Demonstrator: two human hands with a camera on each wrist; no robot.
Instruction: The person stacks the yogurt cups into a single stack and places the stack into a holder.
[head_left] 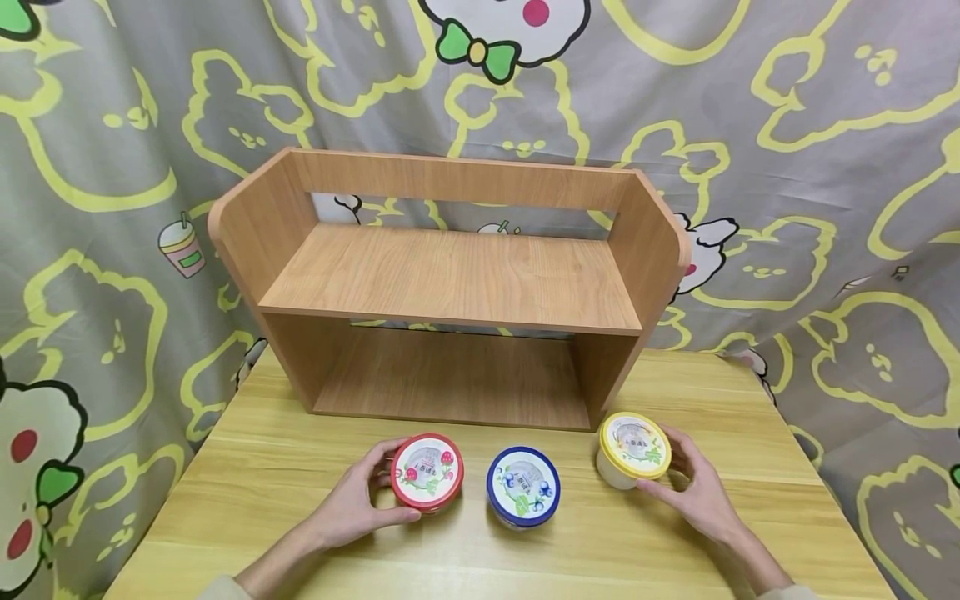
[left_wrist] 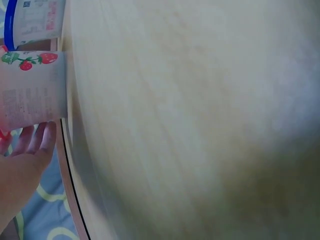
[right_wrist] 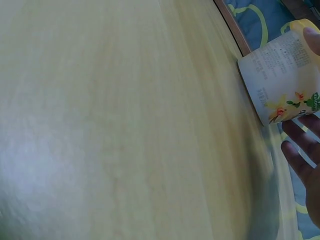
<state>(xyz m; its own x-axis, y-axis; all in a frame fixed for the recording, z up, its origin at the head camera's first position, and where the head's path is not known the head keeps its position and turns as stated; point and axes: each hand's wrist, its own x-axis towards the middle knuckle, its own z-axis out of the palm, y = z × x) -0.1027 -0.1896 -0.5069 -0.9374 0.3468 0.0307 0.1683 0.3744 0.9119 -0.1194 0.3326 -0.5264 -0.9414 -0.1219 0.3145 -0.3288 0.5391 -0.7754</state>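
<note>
The left hand [head_left: 360, 500] is holding the red-lidded cup [head_left: 427, 473], its thumb lying along the near side and its fingers reaching round the far left. The right hand [head_left: 693, 492] is gripping the yellow-lidded cup [head_left: 633, 450], with the thumb pressing on the near side and the fingers curving round the right. Between them, the blue-lidded cup [head_left: 523, 487] is standing apart from both hands, a little nearer to the red-lidded cup. All three cups are sitting in a row on the near part of the wood-grain bench [head_left: 247, 450], the yellow-lidded one standing slightly farther back than the blue-lidded one. Beyond them, a two-tier wooden shelf [head_left: 450, 271] is standing on the far part of the bench. A grey curtain [head_left: 825, 183] with yellow cartoon outlines is hanging behind it.
</note>
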